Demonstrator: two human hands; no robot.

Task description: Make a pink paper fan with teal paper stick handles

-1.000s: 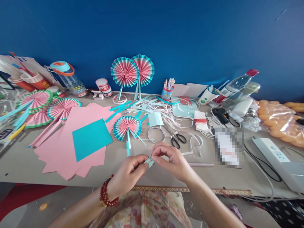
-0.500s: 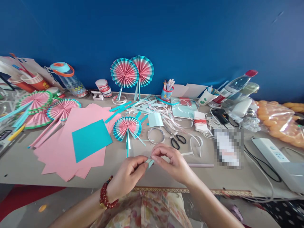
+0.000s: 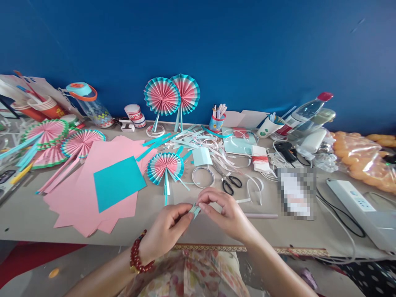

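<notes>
Between my two hands is a small pale-green piece of paper (image 3: 194,210), partly covered by fingers. My left hand (image 3: 170,225), with a red bead bracelet at the wrist, pinches its left side. The fingertips of my right hand (image 3: 224,212) close on its right edge. Just behind my hands lie a roll of tape (image 3: 203,177) and black-handled scissors (image 3: 232,184). A pleated pink and teal paper fan (image 3: 165,168) rests on the table to the left of the tape. A thin pale stick (image 3: 261,215) lies beside my right hand.
Pink paper sheets (image 3: 69,198) with a teal sheet (image 3: 119,183) on top spread over the left side. Cut paper strips (image 3: 188,140) lie heaped at the back. Two fans (image 3: 161,95) stand against the wall. A power strip (image 3: 355,202) sits at the right.
My hands stay in nearly the same place. The small paper between my fingertips has turned slightly, showing a bit more of its surface.
</notes>
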